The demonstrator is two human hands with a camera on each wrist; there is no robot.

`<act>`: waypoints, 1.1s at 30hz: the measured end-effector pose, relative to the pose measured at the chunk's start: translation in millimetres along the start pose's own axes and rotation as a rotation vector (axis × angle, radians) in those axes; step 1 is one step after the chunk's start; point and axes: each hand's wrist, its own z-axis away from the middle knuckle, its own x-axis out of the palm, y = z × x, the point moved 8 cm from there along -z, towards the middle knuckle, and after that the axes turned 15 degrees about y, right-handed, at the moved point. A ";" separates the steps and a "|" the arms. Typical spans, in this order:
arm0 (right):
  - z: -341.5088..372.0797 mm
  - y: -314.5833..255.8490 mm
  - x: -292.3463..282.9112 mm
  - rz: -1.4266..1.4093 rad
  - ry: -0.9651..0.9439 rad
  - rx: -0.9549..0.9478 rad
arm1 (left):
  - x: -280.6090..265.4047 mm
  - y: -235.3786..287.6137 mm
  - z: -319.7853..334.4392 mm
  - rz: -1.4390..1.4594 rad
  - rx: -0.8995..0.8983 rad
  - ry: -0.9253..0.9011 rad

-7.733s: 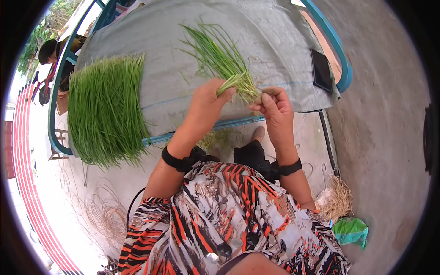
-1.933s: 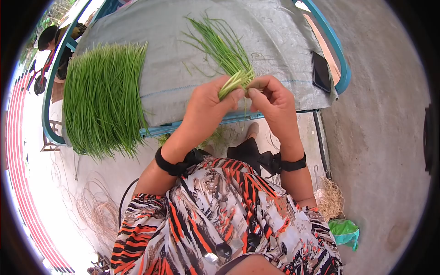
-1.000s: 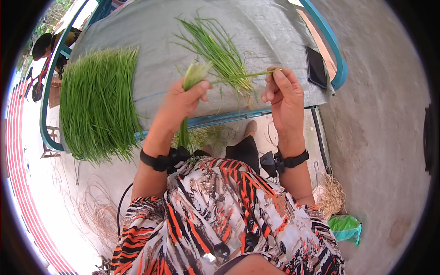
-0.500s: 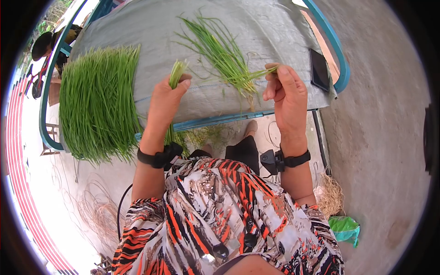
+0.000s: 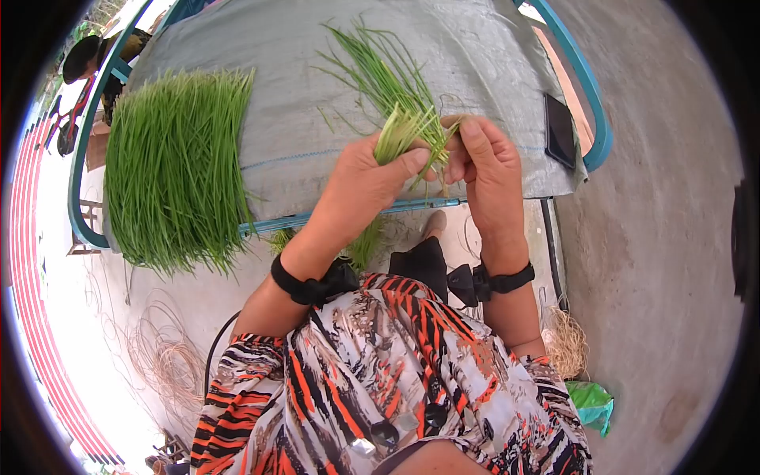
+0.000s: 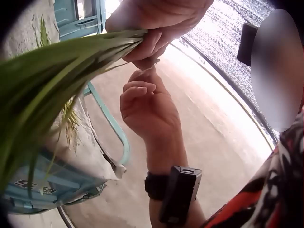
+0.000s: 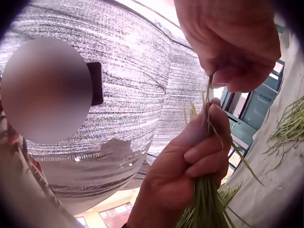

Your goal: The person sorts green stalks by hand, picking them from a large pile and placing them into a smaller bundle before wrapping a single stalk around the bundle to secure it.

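My left hand (image 5: 360, 178) grips a bunch of chives (image 5: 396, 136), their pale ends poking up past the thumb. In the right wrist view the green leaves (image 7: 206, 204) hang below that fist. Close beside it, my right hand (image 5: 495, 170) pinches a thin strand (image 7: 209, 88) between thumb and fingertips, drawn up against the bunch's pale ends. Just behind both hands a smaller heap of loose chives (image 5: 380, 75) lies fanned on the grey cloth (image 5: 293, 103), its root ends partly hidden by the hands.
A big, evenly laid pile of chives (image 5: 178, 170) covers the table's left side and overhangs its front. A black phone (image 5: 559, 131) lies near the right edge, by the blue metal rail (image 5: 590, 95). Dry straw-like strands (image 5: 566, 344) and a green bag (image 5: 591, 404) are on the floor.
The hands were apart half a second ago, the right holding stalks out to the side. Now the left hand has moved right with its bunch and they meet. The loose heap looks thinner than earlier.
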 end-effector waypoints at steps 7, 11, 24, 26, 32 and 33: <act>7.0 7.4 8.1 -0.174 -0.067 0.155 | 4.9 -4.8 2.3 0.205 -0.108 -0.034; 7.3 8.7 8.1 -0.120 -0.047 0.083 | 3.7 -4.9 2.4 0.211 -0.108 -0.025; 8.6 11.5 4.9 0.047 -0.011 -0.020 | 0.3 -11.6 3.1 0.293 -0.124 0.048; 8.9 10.0 3.5 0.024 -0.011 -0.030 | 1.8 -9.7 3.8 0.296 -0.120 0.053; 6.1 0.5 1.3 -0.058 0.035 -0.007 | 3.2 -13.1 4.0 0.198 -0.097 -0.010; 4.3 2.0 2.2 -0.067 0.002 0.020 | 3.9 -12.4 4.8 0.206 -0.097 -0.009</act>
